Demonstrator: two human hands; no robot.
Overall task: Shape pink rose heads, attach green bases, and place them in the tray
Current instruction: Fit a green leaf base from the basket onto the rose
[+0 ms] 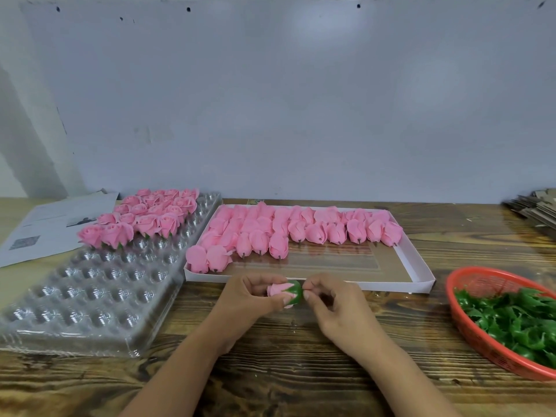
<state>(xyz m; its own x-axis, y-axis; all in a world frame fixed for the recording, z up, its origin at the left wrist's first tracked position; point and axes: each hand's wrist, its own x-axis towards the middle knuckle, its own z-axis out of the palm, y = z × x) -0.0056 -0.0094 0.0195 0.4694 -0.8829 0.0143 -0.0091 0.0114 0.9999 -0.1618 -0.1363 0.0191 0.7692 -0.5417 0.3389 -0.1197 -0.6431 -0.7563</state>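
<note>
My left hand (251, 299) grips a pink rose head (277, 289) that lies sideways, with a green base (295, 291) on its right end. My right hand (334, 305) touches the green base with its curled thumb and fingertips. Both hands hover over the wooden table just in front of the white box. A clear plastic tray (99, 290) with round cells lies to the left; several finished open roses (141, 219) fill its far rows. The white box (391, 284) holds several closed pink rose buds (288, 228).
A red mesh basket (469, 332) at the right holds several green bases (517, 320). A printed paper sheet (45, 227) lies at the far left. Stacked cardboard (535, 209) sits at the far right, against the grey wall.
</note>
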